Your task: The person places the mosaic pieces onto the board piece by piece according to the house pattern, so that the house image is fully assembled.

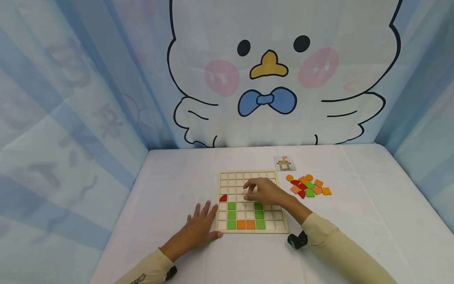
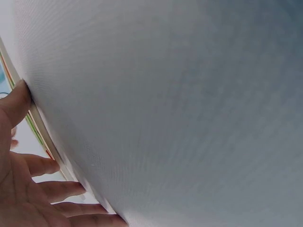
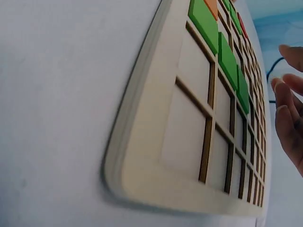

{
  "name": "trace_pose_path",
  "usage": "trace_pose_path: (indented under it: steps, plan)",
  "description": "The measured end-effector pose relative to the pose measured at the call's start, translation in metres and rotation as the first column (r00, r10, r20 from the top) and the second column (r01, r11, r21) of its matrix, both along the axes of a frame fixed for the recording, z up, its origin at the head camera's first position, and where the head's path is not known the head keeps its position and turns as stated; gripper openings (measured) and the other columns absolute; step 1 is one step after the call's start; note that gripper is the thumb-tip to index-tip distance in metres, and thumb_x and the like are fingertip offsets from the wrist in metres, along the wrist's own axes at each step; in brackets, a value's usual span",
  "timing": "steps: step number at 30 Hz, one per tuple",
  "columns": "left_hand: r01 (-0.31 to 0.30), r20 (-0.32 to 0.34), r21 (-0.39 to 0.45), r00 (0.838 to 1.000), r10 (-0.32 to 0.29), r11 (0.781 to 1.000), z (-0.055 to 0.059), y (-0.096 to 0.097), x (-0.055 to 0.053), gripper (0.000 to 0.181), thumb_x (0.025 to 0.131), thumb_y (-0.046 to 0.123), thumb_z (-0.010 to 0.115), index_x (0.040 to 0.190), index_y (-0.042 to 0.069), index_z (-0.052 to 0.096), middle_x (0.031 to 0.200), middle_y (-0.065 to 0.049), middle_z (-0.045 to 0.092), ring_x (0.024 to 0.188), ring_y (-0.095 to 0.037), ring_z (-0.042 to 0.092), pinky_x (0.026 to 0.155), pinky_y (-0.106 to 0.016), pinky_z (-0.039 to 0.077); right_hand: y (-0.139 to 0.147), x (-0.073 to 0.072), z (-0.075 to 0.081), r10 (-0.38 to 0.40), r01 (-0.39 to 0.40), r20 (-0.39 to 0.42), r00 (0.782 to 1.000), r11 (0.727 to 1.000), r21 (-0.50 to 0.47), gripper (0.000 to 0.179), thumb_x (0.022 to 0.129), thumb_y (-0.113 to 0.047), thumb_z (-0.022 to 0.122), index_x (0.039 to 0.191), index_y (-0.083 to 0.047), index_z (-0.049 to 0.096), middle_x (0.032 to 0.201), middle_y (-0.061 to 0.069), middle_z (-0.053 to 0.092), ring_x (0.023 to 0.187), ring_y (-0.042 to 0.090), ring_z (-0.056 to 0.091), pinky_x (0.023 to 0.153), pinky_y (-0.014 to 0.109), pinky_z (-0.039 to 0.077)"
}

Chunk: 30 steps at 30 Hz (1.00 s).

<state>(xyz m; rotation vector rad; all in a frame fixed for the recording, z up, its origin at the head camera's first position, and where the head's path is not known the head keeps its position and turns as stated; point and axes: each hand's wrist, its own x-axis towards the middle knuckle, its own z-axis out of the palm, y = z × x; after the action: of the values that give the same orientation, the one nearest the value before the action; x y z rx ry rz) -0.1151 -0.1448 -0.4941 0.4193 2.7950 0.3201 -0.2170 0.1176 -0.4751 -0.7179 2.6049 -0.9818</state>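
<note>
A wooden grid board (image 1: 252,231) lies on the white table. Green square tiles (image 1: 231,215) form two columns on it, with orange tiles (image 1: 246,224) between them at the bottom row. A red quarter-round tile (image 1: 223,198) sits in a cell at the left edge. My left hand (image 1: 199,227) lies flat with spread fingers, thumb and fingertips touching the board's left side. Over the middle of the board hovers my right hand (image 1: 264,191), thumb and index finger bent but apart; no tile shows between them. In the right wrist view its fingertips (image 3: 280,83) are partly cut off.
Right of the board lies a loose pile of orange, red and green tiles (image 1: 309,185). A small card with a printed tile pattern (image 1: 284,163) lies behind it. A printed curtain (image 1: 269,130) hangs along the table's back edge.
</note>
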Motion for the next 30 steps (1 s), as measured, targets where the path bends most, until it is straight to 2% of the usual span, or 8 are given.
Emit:
trace_pose_path:
  steps: [15,23,30]
  plan:
    - [-0.006,0.006,-0.006,1.000,0.006,1.000,0.003,0.001,0.000,0.090,0.085,0.058,0.066,0.153,0.012,0.031,0.160,-0.020,0.023,0.144,-0.053,0.022,0.098,-0.074,0.034,0.069,0.008,0.000,0.043,-0.042,0.021,0.999,0.998,-0.048,0.039,0.088,-0.033,0.073,0.117,-0.007,0.066,0.094,-0.003,0.063,0.058,0.008,0.047,0.055,0.022,0.042]
    - [-0.004,0.007,0.002,1.000,0.004,1.000,0.002,0.001,0.000,0.089,0.085,0.057,0.067,0.153,0.012,0.031,0.160,-0.021,0.024,0.143,-0.053,0.022,0.099,-0.073,0.034,0.101,0.004,-0.002,0.004,-0.004,0.001,1.000,1.000,0.004,0.041,0.087,-0.035,0.073,0.118,-0.009,0.066,0.095,-0.005,0.063,0.056,0.006,0.047,0.053,0.022,0.042]
    - [-0.005,0.003,0.003,1.000,0.005,1.000,0.000,0.000,0.000,0.090,0.085,0.058,0.066,0.154,0.012,0.030,0.161,-0.020,0.023,0.144,-0.053,0.021,0.099,-0.073,0.034,0.136,0.004,0.002,-0.057,0.058,-0.024,0.998,0.998,0.037,0.042,0.085,-0.033,0.076,0.117,-0.008,0.067,0.092,-0.002,0.063,0.065,0.009,0.051,0.058,0.021,0.044]
